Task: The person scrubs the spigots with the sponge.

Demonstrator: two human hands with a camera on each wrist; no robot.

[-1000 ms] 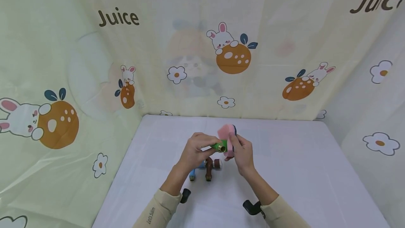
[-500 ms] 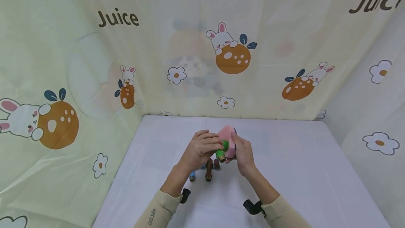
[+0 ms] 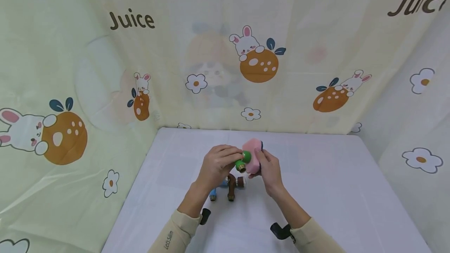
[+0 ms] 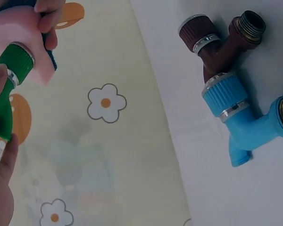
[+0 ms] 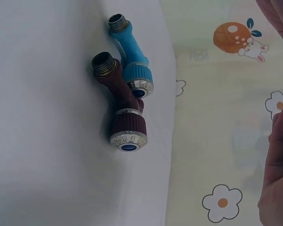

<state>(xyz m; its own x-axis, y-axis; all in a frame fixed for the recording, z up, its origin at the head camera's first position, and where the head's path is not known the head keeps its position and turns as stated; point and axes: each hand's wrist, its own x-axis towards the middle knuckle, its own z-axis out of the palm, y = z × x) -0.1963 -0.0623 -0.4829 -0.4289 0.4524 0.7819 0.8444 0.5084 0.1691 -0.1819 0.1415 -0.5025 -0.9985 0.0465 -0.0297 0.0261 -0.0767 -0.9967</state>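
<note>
My left hand (image 3: 218, 166) grips a green plastic tap (image 3: 247, 157) with a brass threaded end. The right hand (image 3: 271, 170) holds a pink sponge (image 3: 254, 146) with a dark scouring side, thumb on the near face. Sponge and tap handle meet above the table; in the left wrist view the tap's ribbed green knob (image 4: 16, 63) lies against the pink foam. Below the hands, a blue tap (image 4: 243, 117) and a brown tap (image 4: 221, 54) lie side by side on the table. In the right wrist view only part of the right hand shows, at the right edge.
A white-covered table (image 3: 323, 190) spreads under the hands. Behind and beside it hangs a cream curtain (image 3: 211, 57) printed with rabbits, oranges and flowers. Black camera mounts (image 3: 280, 230) sit at both wrists.
The left hand turns the green tap against the sponge: its threaded end swings down, then back up and slightly left. The sponge tilts a little; the two taps on the table stay put.
</note>
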